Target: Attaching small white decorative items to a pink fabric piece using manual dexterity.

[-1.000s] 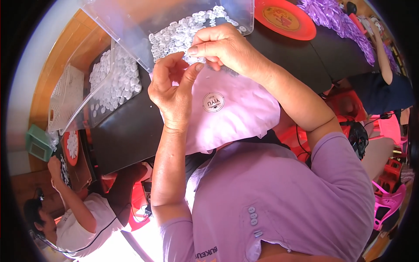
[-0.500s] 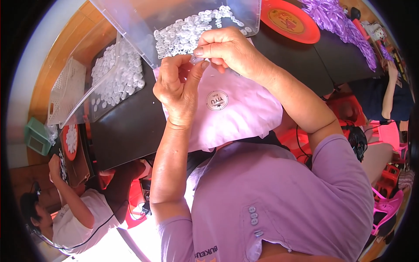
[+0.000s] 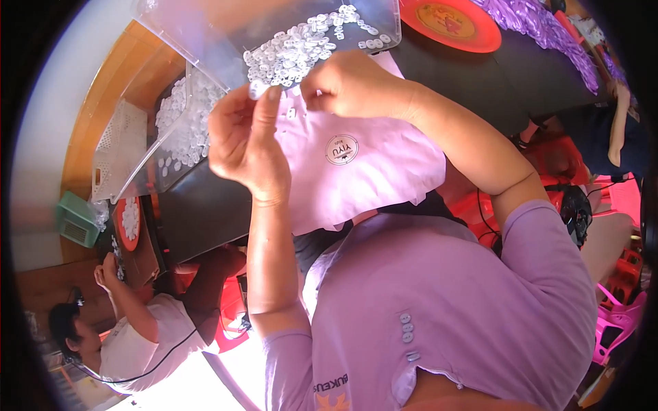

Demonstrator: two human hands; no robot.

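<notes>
My left hand (image 3: 248,140) is raised over the near edge of a clear plastic bin, and its thumb and fingers pinch a small white oval plastic piece (image 3: 258,89). To its right, my right hand (image 3: 356,85) hovers above the pink cloth (image 3: 370,171) with its fingers curled in; whatever they hold is hidden. A small white piece (image 3: 291,113) shows between the hands, against the cloth. Just beyond them, the clear bin (image 3: 226,55) contains a heap of similar white oval pieces (image 3: 291,55), some in short rows at the right.
Another clear container with white pieces (image 3: 181,116) stands at the left, beside a white perforated basket (image 3: 122,147). A red plate (image 3: 473,38) and purple strips (image 3: 548,34) lie at the far right. Co-workers sit at left (image 3: 151,329) and right (image 3: 589,137).
My hands have come apart from where they met. The left now lifts a white piece to the left, while the right has drawn back with fingers curled. The view has shifted slightly.
</notes>
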